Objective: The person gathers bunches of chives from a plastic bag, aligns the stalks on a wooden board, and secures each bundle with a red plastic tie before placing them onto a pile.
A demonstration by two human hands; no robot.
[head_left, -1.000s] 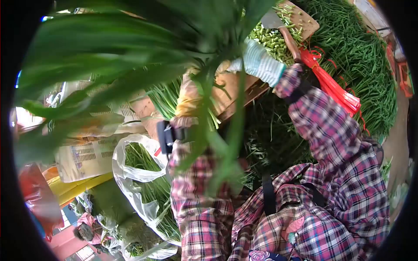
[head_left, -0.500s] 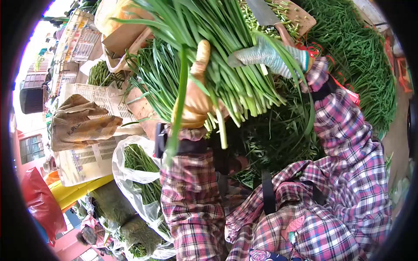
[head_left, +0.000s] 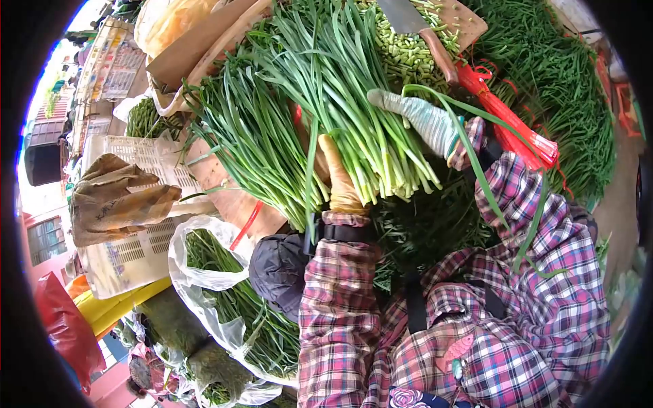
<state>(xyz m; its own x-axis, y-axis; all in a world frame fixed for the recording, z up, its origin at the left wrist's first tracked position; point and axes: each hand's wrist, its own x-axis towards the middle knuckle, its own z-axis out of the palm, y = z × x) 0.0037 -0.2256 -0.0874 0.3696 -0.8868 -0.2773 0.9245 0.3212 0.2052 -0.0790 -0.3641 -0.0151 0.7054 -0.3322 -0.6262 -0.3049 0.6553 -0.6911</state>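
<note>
A big bundle of long green chives [head_left: 347, 109] lies in front of me, cut ends toward me. My left hand [head_left: 338, 178], in a tan glove, is slid under and between the stalks, gripping the bundle from the left. In a white and green knit glove, my right hand [head_left: 422, 119] rests on the bundle's right side, fingers wrapped on the stalks. A second sheaf of chives [head_left: 255, 146] lies just left of it. Loose leaves hang over my right sleeve.
A cleaver [head_left: 416, 27] lies on a wooden board with chopped stems [head_left: 408, 58] beyond the bundle. Red ties [head_left: 510, 122] lie to the right on a green heap [head_left: 564, 81]. White crates [head_left: 136, 224], cardboard [head_left: 197, 47] and a plastic bag of greens [head_left: 224, 285] stand left.
The bundle came down from close to the camera onto the pile. My left hand slid lower under the stalks, and my right hand shifted to the bundle's right side.
</note>
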